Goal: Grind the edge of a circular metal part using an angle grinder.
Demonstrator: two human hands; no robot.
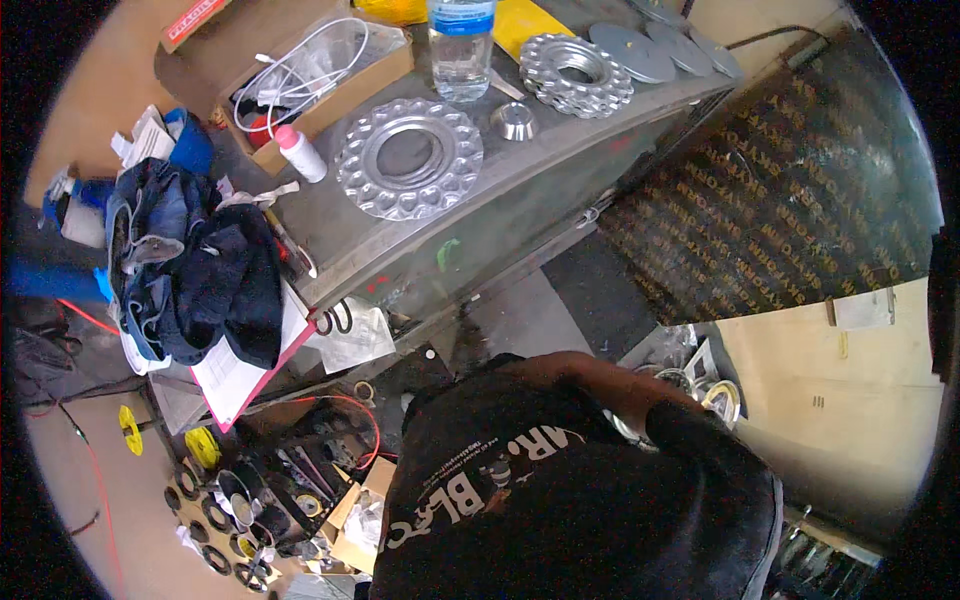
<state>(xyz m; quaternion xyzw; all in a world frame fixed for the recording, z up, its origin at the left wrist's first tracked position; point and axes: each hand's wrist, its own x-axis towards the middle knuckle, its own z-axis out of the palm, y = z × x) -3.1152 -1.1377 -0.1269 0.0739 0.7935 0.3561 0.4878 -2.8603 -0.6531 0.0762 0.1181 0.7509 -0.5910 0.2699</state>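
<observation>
Neither my left hand nor my right hand shows. A torso in a black printed T-shirt point(600, 510) fills the lower middle, with a bare bent arm point(570, 370) at its upper edge; the hand of that arm is hidden, and I cannot tell whose body it is. Beyond it, a scalloped metal ring point(460, 155) lies on the dark workbench point(350, 245). A stack of similar rings point(550, 85) sits farther right. Between them stands a small metal cup point(514, 121). A clear water bottle point(462, 60) stands upright behind.
Left on the bench are a cardboard box point(350, 90) with a white cable point(275, 65), a white bottle point(302, 158) with a pink cap, and heaped dark clothes point(225, 270) over papers point(225, 385). Grey discs point(632, 52) lie far right. Black rings point(215, 515) and a carton point(365, 510) crowd the lower left.
</observation>
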